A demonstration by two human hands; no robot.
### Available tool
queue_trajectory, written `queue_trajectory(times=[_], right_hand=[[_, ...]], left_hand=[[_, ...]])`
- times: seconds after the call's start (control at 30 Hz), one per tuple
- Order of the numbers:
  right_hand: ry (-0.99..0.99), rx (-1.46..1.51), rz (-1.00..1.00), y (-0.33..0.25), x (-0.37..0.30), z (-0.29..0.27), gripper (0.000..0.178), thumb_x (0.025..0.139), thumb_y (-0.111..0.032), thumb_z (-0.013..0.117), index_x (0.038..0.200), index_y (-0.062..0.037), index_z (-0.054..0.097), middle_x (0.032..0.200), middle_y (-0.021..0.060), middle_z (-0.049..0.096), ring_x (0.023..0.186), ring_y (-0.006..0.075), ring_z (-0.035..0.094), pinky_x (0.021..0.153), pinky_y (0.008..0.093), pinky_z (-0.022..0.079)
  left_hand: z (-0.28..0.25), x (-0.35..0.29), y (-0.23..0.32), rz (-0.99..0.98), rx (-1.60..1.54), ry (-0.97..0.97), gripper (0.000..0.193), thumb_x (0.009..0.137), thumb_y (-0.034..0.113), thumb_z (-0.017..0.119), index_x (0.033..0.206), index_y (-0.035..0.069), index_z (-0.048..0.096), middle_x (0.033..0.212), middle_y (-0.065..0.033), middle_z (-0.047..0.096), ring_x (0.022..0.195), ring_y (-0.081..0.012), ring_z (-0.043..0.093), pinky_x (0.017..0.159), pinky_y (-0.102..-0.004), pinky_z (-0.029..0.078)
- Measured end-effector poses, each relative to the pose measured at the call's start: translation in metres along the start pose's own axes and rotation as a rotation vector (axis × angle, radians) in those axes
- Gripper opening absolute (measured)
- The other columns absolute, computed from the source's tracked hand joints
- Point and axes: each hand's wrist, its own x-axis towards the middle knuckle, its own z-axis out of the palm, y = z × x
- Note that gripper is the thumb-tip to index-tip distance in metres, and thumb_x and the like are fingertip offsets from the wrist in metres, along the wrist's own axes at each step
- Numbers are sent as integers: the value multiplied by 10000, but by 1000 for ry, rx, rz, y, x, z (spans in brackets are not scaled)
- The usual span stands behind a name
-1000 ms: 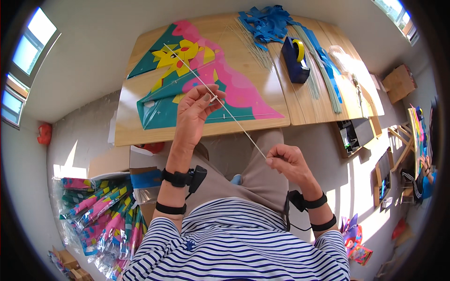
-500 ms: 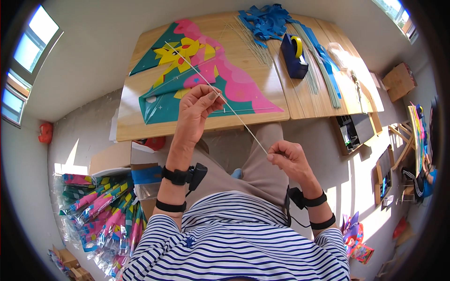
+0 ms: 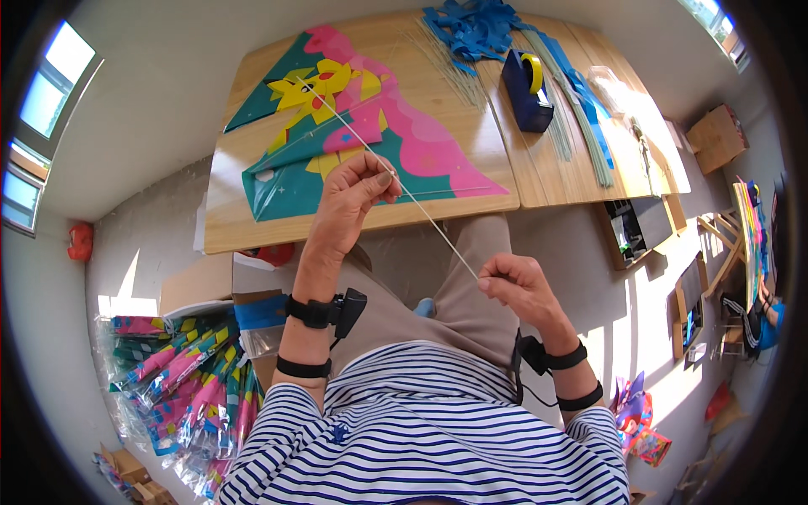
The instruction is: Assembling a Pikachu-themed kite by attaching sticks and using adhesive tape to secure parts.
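Observation:
A thin white rod [image 3: 435, 224] slants across in front of me. My left hand [image 3: 358, 194] pinches it near the middle, between thumb and fingers, above the table's near edge. Lower down and over my leg, my right hand [image 3: 523, 288] pinches the rod's near end. The far end reaches over a green and pink kite [image 3: 429, 160] printed with a yellow cartoon figure, lying partly folded on the table. Thin rods run along the kite, one of them by its near edge. Part of the kite is hidden behind my left hand.
On the wooden table [image 3: 471, 202] stand a dark blue tape dispenser [image 3: 528, 105], a heap of blue strips [image 3: 471, 34] and bundles of thin rods [image 3: 581, 126]. Packed kites [image 3: 189, 379] in clear sleeves lie left beside a cardboard box [image 3: 198, 286]. Another person's hand [image 3: 768, 295] shows far right.
The table and kite sit slightly further left in view, and my left hand is a little lower relative to the kite. Both hands keep their hold on the rod.

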Motion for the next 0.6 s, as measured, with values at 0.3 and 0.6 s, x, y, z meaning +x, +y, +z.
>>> queue_trajectory(times=[0.3, 0.6], right_hand=[[-10, 54, 93, 2, 3, 1, 73, 884, -53, 656, 866, 17, 646, 704, -13, 571, 672, 51, 502, 596, 224, 424], [-125, 148, 157, 33, 32, -32, 242, 974, -218, 657, 999, 22, 672, 825, 21, 642, 741, 98, 608, 694, 244, 506]], left_hand=[[-1, 3, -8, -26, 23, 59, 67, 947, 80, 667, 966, 45, 613, 905, -63, 663, 816, -129, 646, 768, -257, 523], [-17, 2, -25, -100, -54, 164, 31, 963, 74, 621, 964, 51, 600, 907, -88, 670, 802, -155, 654, 772, -278, 550]])
